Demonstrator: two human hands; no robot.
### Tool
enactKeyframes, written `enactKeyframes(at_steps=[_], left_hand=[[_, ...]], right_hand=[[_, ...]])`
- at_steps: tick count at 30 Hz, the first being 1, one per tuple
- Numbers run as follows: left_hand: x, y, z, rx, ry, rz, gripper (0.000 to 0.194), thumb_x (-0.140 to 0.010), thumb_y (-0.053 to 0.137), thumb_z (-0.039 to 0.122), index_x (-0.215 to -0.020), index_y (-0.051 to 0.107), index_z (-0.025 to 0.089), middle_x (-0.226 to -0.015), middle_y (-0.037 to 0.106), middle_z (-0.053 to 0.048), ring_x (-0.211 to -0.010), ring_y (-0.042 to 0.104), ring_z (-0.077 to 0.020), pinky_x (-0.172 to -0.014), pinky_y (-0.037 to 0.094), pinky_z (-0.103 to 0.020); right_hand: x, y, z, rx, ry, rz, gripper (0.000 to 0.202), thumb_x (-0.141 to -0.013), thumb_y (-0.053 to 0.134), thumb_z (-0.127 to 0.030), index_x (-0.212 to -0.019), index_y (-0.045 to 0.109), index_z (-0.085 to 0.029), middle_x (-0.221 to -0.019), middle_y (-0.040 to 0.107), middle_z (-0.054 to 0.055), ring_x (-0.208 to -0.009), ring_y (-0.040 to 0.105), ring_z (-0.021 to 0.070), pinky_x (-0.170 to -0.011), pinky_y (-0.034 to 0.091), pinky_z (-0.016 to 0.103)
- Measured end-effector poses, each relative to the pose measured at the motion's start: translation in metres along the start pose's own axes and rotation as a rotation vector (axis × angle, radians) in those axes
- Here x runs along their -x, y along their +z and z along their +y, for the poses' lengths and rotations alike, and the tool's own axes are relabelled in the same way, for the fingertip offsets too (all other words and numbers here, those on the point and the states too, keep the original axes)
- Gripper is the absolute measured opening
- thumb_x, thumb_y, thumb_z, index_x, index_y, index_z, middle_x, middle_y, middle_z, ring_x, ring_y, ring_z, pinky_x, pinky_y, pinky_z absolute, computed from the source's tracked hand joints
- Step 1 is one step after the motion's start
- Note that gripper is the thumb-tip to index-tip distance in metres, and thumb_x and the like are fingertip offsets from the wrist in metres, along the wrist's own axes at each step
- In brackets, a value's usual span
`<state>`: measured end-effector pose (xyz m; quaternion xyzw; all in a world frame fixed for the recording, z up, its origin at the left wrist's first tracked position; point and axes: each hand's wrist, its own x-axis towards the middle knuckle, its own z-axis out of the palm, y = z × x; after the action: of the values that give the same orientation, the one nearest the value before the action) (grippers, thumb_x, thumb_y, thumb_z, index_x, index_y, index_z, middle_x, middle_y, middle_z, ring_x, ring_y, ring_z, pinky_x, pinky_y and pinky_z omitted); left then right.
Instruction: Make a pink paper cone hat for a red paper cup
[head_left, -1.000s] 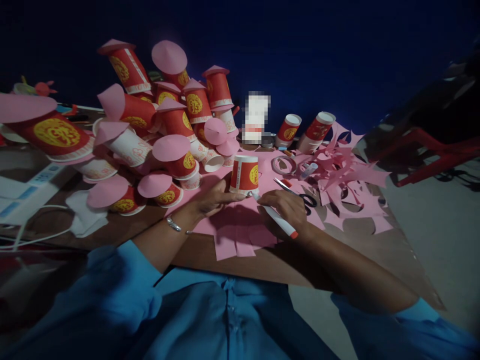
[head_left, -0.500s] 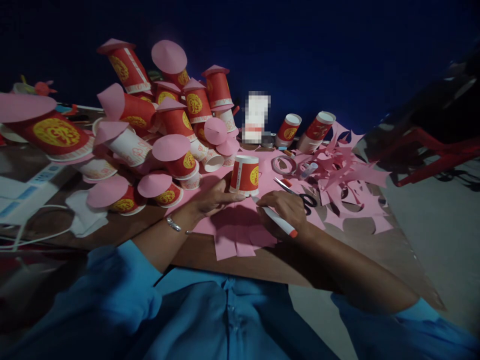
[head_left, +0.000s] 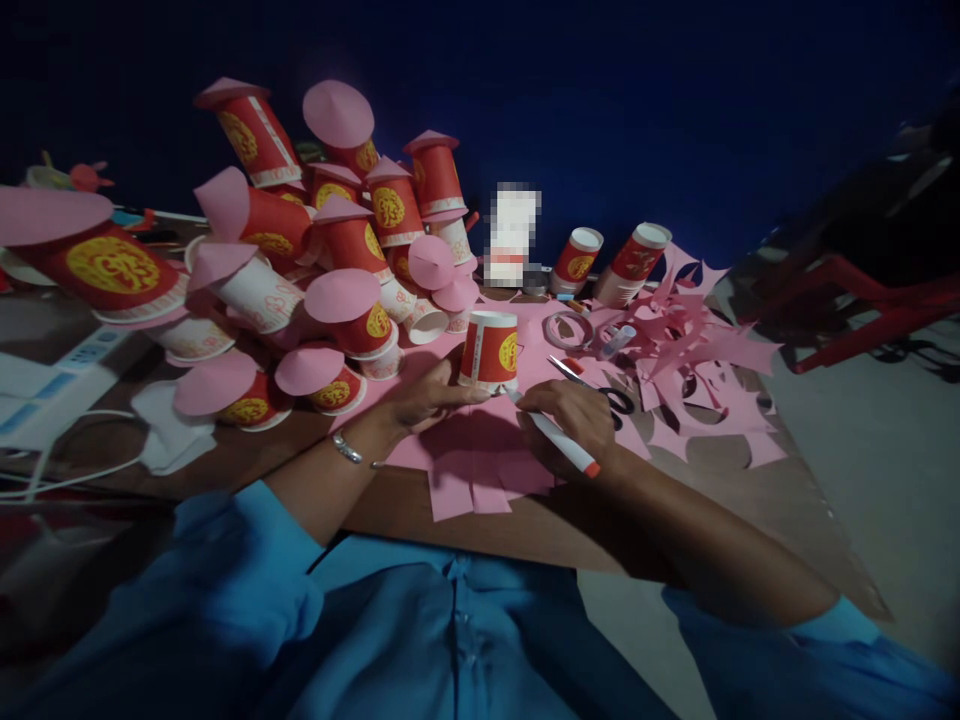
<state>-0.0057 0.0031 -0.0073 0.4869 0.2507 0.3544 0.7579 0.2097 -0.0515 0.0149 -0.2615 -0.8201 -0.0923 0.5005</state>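
A red paper cup [head_left: 489,350] with a yellow round emblem and white rims stands upright on pink paper in front of me. My left hand [head_left: 435,392] grips it low on the left side, thumb along the bottom edge and some fingers hidden behind. In my right hand [head_left: 566,415] is a white marker pen [head_left: 559,440] with a red end, its grey tip close to the cup's lower rim. Whether the tip touches the cup, I cannot tell. Black-handled scissors [head_left: 615,402] lie just beyond my right hand. Pink sheets [head_left: 454,485] spread beneath both hands.
Several red cups with pink cone tops [head_left: 341,300] are piled at left. Cut pink scraps [head_left: 697,350] heap at right, beside a tape roll [head_left: 568,330] and a glue stick [head_left: 617,341]. Two cup stacks [head_left: 576,262] stand behind. A white cable [head_left: 82,415] lies left.
My right hand and the marker pen have shifted slightly to the right along the cup's lower rim. My left hand and the cup look unmoved.
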Motion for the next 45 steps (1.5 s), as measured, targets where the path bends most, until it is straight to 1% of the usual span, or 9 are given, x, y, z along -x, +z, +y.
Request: enactKeyframes(at_steps=[6, 10, 15, 18, 23, 28, 30, 38, 45], left_hand=[[0.0, 0.0009, 0.0002, 0.01, 0.016, -0.009, 0.06, -0.071, 0.09, 0.021, -0.127, 0.067, 0.017, -0.095, 0.076, -0.005, -0.097, 0.069, -0.0208, -0.088, 0.05, -0.033], [0.0006, 0.0031, 0.0014, 0.015, 0.022, -0.001, 0.067, -0.07, 0.091, 0.021, -0.132, 0.065, 0.018, -0.098, 0.077, -0.005, -0.095, 0.07, -0.0205, -0.089, 0.05, -0.034], [0.0018, 0.0057, 0.0039, 0.009, 0.015, 0.016, 0.069, -0.07, 0.091, 0.02, -0.134, 0.064, 0.02, -0.096, 0.076, -0.004, -0.088, 0.068, -0.0186, -0.08, 0.05, -0.031], [0.002, 0.0052, 0.0038, 0.01, 0.005, 0.012, 0.067, -0.07, 0.09, 0.02, -0.132, 0.064, 0.018, -0.093, 0.075, -0.004, -0.082, 0.067, -0.0173, -0.078, 0.05, -0.031], [0.0023, 0.0042, 0.0033, -0.001, -0.007, -0.01, 0.065, -0.072, 0.091, 0.023, -0.13, 0.064, 0.017, -0.09, 0.074, -0.004, -0.083, 0.067, -0.0184, -0.083, 0.05, -0.033], [0.0019, 0.0035, 0.0022, 0.02, 0.0, -0.028, 0.052, -0.073, 0.09, 0.022, -0.119, 0.068, 0.018, -0.077, 0.07, 0.001, -0.077, 0.065, -0.0165, -0.088, 0.049, -0.034], [0.0017, 0.003, 0.0017, 0.022, -0.002, -0.028, 0.053, -0.072, 0.09, 0.021, -0.12, 0.068, 0.017, -0.082, 0.072, -0.001, -0.081, 0.067, -0.0177, -0.09, 0.049, -0.035], [0.003, 0.0036, 0.0017, 0.0, -0.023, -0.009, 0.077, -0.071, 0.09, 0.023, -0.141, 0.057, 0.018, -0.111, 0.077, -0.01, -0.113, 0.069, -0.0275, -0.096, 0.05, -0.038], [0.0026, 0.0032, 0.0007, 0.013, -0.015, -0.022, 0.081, -0.07, 0.089, 0.021, -0.144, 0.055, 0.017, -0.117, 0.076, -0.013, -0.114, 0.07, -0.0292, -0.098, 0.051, -0.04]], right_hand=[[-0.0005, -0.0003, 0.0, 0.002, -0.017, -0.002, 0.009, -0.098, 0.062, -0.013, -0.103, 0.062, -0.02, -0.078, 0.075, 0.004, -0.065, 0.071, 0.0165, -0.058, 0.056, 0.028], [0.0003, 0.0005, 0.0003, -0.001, -0.016, 0.006, 0.009, -0.099, 0.062, -0.014, -0.103, 0.062, -0.021, -0.078, 0.074, 0.003, -0.066, 0.072, 0.0159, -0.059, 0.056, 0.028], [0.0005, 0.001, 0.0001, 0.02, -0.013, -0.007, 0.008, -0.099, 0.062, -0.014, -0.101, 0.062, -0.022, -0.076, 0.074, 0.002, -0.064, 0.071, 0.0153, -0.059, 0.055, 0.028], [0.0009, 0.0005, 0.0006, 0.023, -0.014, -0.015, 0.008, -0.099, 0.062, -0.014, -0.101, 0.062, -0.022, -0.077, 0.074, 0.002, -0.066, 0.071, 0.0153, -0.06, 0.055, 0.028], [0.003, -0.0002, 0.0019, 0.007, -0.012, -0.046, 0.01, -0.097, 0.064, -0.012, -0.102, 0.063, -0.02, -0.079, 0.074, 0.003, -0.068, 0.071, 0.0161, -0.063, 0.055, 0.028], [0.0041, 0.0001, 0.0024, -0.017, -0.008, -0.047, 0.012, -0.096, 0.064, -0.011, -0.103, 0.064, -0.02, -0.08, 0.074, 0.004, -0.069, 0.072, 0.0168, -0.064, 0.054, 0.029], [0.0041, 0.0002, 0.0024, -0.009, -0.009, -0.048, 0.011, -0.096, 0.064, -0.012, -0.103, 0.064, -0.02, -0.08, 0.074, 0.004, -0.068, 0.071, 0.0166, -0.063, 0.054, 0.029], [0.0049, 0.0013, 0.003, -0.015, -0.008, -0.047, 0.007, -0.099, 0.063, -0.015, -0.103, 0.064, -0.021, -0.081, 0.076, 0.004, -0.069, 0.073, 0.0165, -0.063, 0.056, 0.028], [0.0069, -0.0009, 0.006, -0.021, -0.017, -0.083, 0.007, -0.1, 0.064, -0.016, -0.106, 0.063, -0.02, -0.085, 0.077, 0.006, -0.075, 0.075, 0.0174, -0.067, 0.059, 0.029]])
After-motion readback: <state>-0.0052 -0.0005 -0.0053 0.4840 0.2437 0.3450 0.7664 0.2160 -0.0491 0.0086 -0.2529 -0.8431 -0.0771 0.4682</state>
